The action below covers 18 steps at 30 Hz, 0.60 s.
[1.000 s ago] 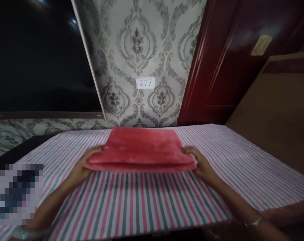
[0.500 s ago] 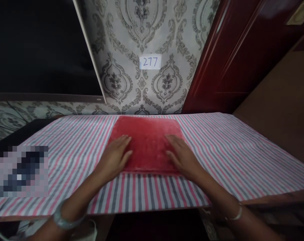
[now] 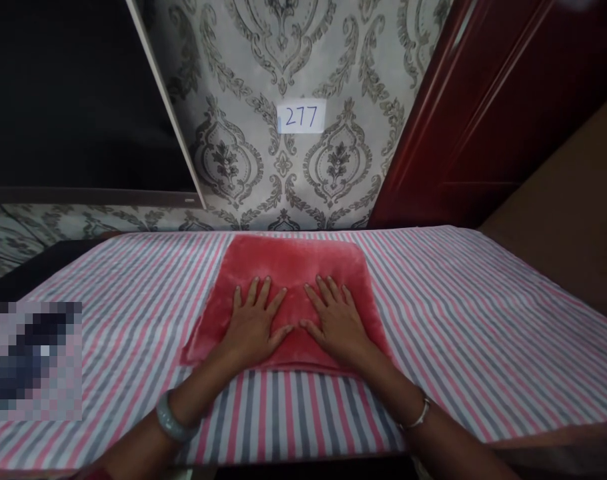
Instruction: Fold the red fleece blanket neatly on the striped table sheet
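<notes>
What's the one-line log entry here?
left hand: flat on red towel | right hand: flat on towel | towel: folded, on striped cloth

Towel (image 3: 293,267): plain red-pink, no pattern. Tablecloth (image 3: 458,320): stripes of pink, grey, white. Wallpaper (image 3: 328,60): pale grey with darker grey damask ornament. Paper label (image 3: 301,116): white, blue handwritten "277". Door (image 3: 488,100): glossy dark red. Screen (image 3: 68,93): black, pale frame edge. Bangle (image 3: 172,420) on left wrist: pale grey-green. Bracelet (image 3: 417,417) on right wrist: silvery.
</notes>
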Each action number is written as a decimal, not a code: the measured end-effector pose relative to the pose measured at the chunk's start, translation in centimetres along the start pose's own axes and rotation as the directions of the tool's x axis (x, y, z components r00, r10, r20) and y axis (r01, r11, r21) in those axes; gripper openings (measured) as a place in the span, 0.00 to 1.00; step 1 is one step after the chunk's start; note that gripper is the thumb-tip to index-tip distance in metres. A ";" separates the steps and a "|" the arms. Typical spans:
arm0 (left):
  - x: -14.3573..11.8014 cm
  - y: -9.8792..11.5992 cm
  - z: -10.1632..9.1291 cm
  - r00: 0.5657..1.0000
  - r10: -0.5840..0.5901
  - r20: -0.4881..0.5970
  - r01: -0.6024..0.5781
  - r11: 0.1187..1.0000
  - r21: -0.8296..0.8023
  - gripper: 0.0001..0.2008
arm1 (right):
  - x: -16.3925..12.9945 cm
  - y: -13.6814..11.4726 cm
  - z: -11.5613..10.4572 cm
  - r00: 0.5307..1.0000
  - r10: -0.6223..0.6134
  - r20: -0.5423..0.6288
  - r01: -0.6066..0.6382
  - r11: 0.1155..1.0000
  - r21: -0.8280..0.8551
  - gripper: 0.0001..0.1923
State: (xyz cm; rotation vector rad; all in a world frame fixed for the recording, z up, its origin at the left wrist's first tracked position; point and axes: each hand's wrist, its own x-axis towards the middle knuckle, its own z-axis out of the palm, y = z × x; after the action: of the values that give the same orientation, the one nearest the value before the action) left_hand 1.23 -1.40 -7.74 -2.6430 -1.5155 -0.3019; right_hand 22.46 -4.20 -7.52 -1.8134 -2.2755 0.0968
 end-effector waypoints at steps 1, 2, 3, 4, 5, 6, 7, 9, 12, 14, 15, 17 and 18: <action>0.0 0.0 0.1 1.000 -0.001 0.001 0.001 1.000 0.003 0.36 | 0.1 0.0 0.1 1.000 -0.002 -0.001 0.002 1.000 0.002 0.37; 0.1 0.0 0.1 1.000 0.000 0.003 0.000 1.000 0.007 0.36 | 0.1 0.0 0.2 1.000 -0.005 -0.007 0.005 1.000 0.003 0.36; 0.1 0.0 0.2 1.000 0.002 0.005 -0.002 1.000 0.012 0.36 | 0.1 0.0 0.4 1.000 -0.007 -0.015 0.007 1.000 0.002 0.36; 0.1 0.0 0.2 1.000 0.004 0.005 -0.004 1.000 0.015 0.36 | 0.1 0.1 0.5 1.000 -0.010 -0.026 0.011 1.000 0.001 0.36; 0.0 -0.1 0.2 1.000 0.004 0.002 -0.004 1.000 0.018 0.36 | 0.1 0.1 0.6 0.999 -0.014 -0.039 0.014 1.000 -0.001 0.36; 0.0 -0.1 0.1 1.000 0.004 -0.003 -0.004 1.000 0.021 0.36 | 0.1 0.1 0.6 0.999 -0.018 -0.051 0.018 1.000 -0.004 0.36; 0.0 -0.1 0.0 1.000 0.004 -0.009 -0.004 1.000 0.025 0.36 | 0.1 0.1 0.6 0.998 -0.022 -0.061 0.021 1.000 -0.006 0.36; -0.1 -0.2 -0.3 1.000 0.005 -0.020 -0.004 0.999 0.037 0.35 | 0.0 0.3 0.5 0.997 -0.024 -0.067 0.024 1.000 -0.009 0.36; -0.2 -0.5 -1.0 1.000 0.006 -0.012 -0.006 0.998 0.064 0.35 | -0.4 0.8 0.0 0.998 -0.019 -0.057 0.018 1.000 -0.019 0.36; -0.4 -0.9 -1.3 1.000 -0.014 -0.013 0.016 0.995 0.094 0.35 | -0.8 1.4 -0.1 0.999 -0.001 -0.049 0.000 1.000 -0.029 0.36; -0.7 -1.3 -1.4 0.999 -0.030 -0.021 0.032 0.993 0.110 0.35 | -1.0 1.8 0.0 0.999 0.009 -0.051 -0.011 0.999 -0.034 0.36; -1.5 -2.2 -1.3 0.997 -0.059 -0.047 0.065 0.988 0.137 0.35 | -1.7 2.7 0.3 0.998 0.027 -0.061 -0.030 0.999 -0.041 0.36; -2.0 -2.7 -1.3 0.996 -0.069 -0.061 0.078 0.986 0.145 0.35 | -2.1 3.2 0.5 0.997 0.036 -0.067 -0.039 0.998 -0.043 0.36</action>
State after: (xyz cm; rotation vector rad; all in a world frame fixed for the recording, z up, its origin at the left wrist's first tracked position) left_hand -2.22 -1.93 -7.01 -2.4497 -1.5564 -0.2558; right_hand 25.83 -5.45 -8.92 -1.8524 -2.2158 -0.0073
